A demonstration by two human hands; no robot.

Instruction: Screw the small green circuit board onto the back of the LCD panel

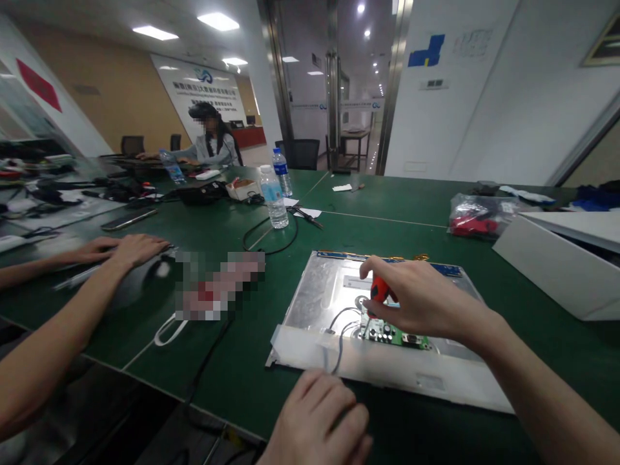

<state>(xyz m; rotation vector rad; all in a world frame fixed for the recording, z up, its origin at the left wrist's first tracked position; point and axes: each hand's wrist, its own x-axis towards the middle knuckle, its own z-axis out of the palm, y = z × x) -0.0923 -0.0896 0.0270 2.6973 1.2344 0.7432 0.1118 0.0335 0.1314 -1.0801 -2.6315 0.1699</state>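
My right hand (411, 294) is closed around the red-orange and black handle of a screwdriver (380, 290). It holds the tool upright over a green circuit board (392, 332). The board lies on the back of a flat silver display panel (317, 284), with grey wires running from its left side. A whitish translucent strip (387, 371) covers the panel's front edge. Close to that edge, at the bottom of the view, my left hand (322, 416) rests with curled fingers. The inside of that hand is hidden, as is the screwdriver's tip.
Another person's hands (130, 248) work at the left. Between us lies a blurred-out item (217, 287) with a white loop. Water bottles (275, 200), a black cable (290, 242) and a small box (242, 188) stand beyond. At right are a white box (557, 265) and a plastic bag (479, 216).
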